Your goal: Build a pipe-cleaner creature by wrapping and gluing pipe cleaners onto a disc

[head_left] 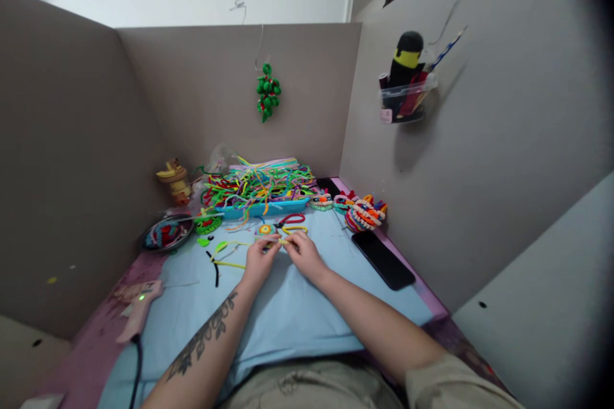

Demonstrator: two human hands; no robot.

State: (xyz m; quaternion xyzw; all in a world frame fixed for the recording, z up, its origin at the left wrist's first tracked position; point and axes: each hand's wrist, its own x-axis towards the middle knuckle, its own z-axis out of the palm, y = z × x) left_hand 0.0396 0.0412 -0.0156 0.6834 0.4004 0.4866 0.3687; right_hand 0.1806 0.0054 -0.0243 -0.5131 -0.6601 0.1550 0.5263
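Observation:
My left hand (259, 261) and my right hand (303, 254) meet over the light blue cloth (288, 313), fingers pinched on a thin yellow-green pipe cleaner (281, 242) between them. Just beyond the fingertips lie a small coiled multicoloured disc (265, 229) and a yellow and red pipe cleaner loop (292, 223). A green-and-yellow bent piece (225, 246) and a black strip (215, 271) rest on the cloth left of my left hand.
A blue tray with a heap of coloured pipe cleaners (259, 188) stands at the back. Finished coiled pieces (362, 212) sit at the right, a black phone (382, 259) beside them. A pink glue gun (139, 308) and a bowl (167, 233) are at the left. Grey partition walls enclose the desk.

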